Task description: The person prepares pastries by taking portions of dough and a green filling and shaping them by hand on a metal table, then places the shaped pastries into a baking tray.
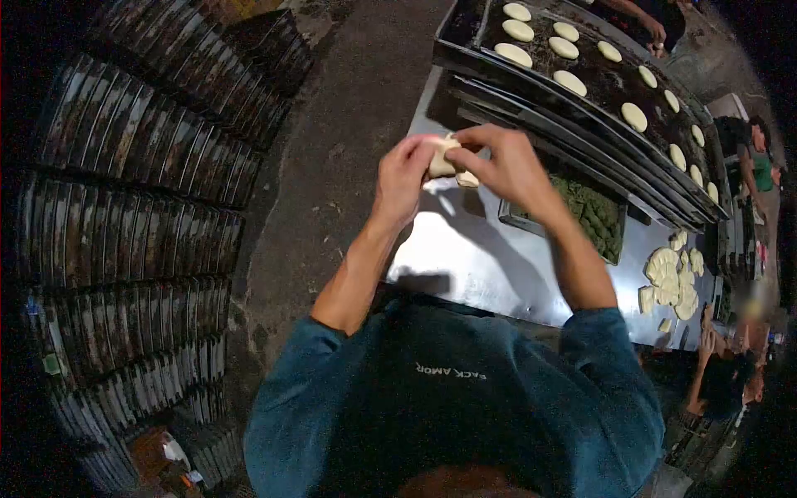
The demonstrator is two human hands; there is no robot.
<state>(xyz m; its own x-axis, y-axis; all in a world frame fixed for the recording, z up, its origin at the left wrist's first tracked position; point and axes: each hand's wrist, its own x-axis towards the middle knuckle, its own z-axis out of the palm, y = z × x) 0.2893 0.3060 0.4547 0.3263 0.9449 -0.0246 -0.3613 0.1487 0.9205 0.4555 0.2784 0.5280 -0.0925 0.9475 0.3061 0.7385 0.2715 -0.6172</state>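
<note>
Pinched between the fingers of both hands is a soft, pale piece of dough [442, 163], held above the far left end of the shiny metal table [448, 257]. My left hand [400, 178] grips its left side, with thumb and fingers closed on it. From the right, my right hand [501, 162] pinches the upper edge, partly hiding the dough. Just below the fingers shows another small pale dough piece [468, 179]. Beside my right forearm, a tray holds a chopped-looking green filling [594, 212].
Stacked dark baking trays [531, 79] stand along the table's far side, flattened dough ovals [634, 117] on the top one. Cut dough pieces [668, 278] cluster at the right end, near a co-worker's hand [708, 336]. Tall stacks of trays [124, 141] line the left, across the floor.
</note>
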